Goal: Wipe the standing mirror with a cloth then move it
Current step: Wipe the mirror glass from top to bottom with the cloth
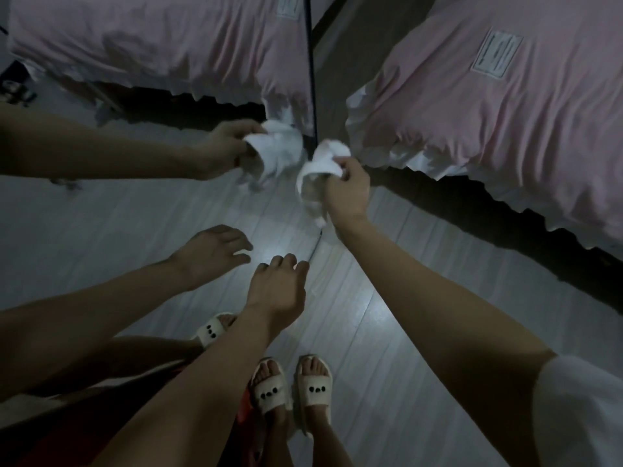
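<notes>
The standing mirror point(135, 214) fills the left half of the view, and its thin dark edge point(312, 79) runs down the middle. My right hand point(347, 187) is shut on a crumpled white cloth point(320, 170), which it presses against the mirror's right edge, low down. My left hand point(279, 284) is lower still, fingers apart and bent, with the fingertips at the glass near the edge and nothing in them. Both arms, both hands and the cloth also appear as reflections in the glass.
A bed with a pink frilled cover point(505, 112) stands close on the right, with a dark gap beneath it. My feet in cream slippers point(313, 389) stand on pale floorboards point(421, 298) right in front of the mirror. The room is dim.
</notes>
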### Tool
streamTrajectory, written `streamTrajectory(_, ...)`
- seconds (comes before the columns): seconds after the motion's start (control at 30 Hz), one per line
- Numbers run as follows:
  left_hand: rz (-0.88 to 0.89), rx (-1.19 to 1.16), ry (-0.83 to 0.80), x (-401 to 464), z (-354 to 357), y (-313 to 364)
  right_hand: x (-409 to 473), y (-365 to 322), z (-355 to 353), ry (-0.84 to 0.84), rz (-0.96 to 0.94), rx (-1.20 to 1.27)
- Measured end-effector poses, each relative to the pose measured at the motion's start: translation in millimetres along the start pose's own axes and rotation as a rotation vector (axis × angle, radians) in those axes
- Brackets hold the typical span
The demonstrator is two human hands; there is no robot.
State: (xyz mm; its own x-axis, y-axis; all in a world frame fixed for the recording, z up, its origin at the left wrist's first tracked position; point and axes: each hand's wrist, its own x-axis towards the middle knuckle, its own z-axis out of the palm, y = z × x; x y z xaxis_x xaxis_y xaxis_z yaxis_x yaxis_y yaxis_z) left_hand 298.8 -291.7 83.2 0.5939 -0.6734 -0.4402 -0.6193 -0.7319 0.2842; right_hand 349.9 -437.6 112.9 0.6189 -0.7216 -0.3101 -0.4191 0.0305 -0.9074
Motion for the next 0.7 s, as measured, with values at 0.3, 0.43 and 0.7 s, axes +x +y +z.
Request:
streamTrajectory(0.3,0.072,0.097,0.165,5,-1,-9,20,-23,19,-0.162,-0.203,0.043)
streamTrajectory(0.43,0.052,0.130,0.156,5,-1,-12,24,24,5,-0.426,0.500,-0.002)
streamTrajectory(0.7,0.075,0.122,0.161,0,3,-11,10,-13,2,-0.025,-0.195,0.040)
